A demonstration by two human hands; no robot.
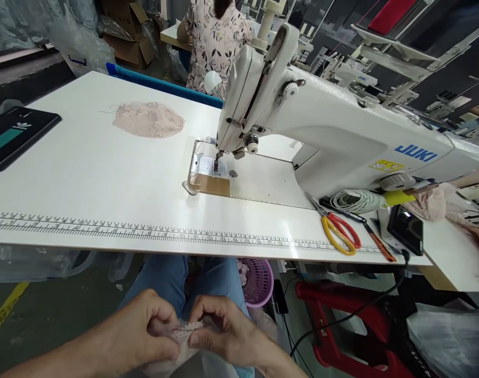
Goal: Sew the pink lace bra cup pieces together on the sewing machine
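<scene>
Both my hands are down in my lap, below the table's front edge. My left hand (139, 331) and my right hand (223, 328) pinch a small piece of pale pink lace fabric (182, 332) between their fingertips, fingers closed on it. On the white table (85, 173) lies a pile of the same pink lace pieces (148, 119), far from both hands. The white sewing machine (341, 131) stands on the right, with its needle and metal plate (208, 168) over the table's middle.
Scissors with yellow and red handles (339, 231) lie by the machine's base, beside a coiled white cord (357, 200). A dark tablet (14, 136) sits at the far left. A printed ruler (145, 230) runs along the front edge. A purple basket (258, 281) stands underneath. A person in a floral top (215, 39) sits beyond.
</scene>
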